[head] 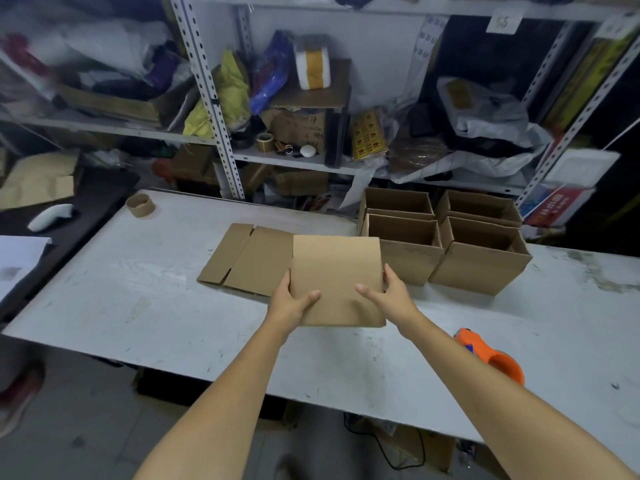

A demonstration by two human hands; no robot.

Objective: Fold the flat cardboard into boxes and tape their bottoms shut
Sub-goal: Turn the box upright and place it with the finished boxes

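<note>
Cardboard blank [336, 278] at frame centre: left grip [291, 303] and right grip [389, 296] are clasping its side edges, thumbs on top, above the surface [138, 289].

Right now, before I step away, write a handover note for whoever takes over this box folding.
The left hand and right hand both grip one flat cardboard piece by its side edges, above the table.
A second flat piece lies on the table to its left.
Four open boxes stand at the right; their bottoms are hidden.
Orange tape dispenser lies by the right forearm.
Left: fold and tape both flat pieces.
</note>
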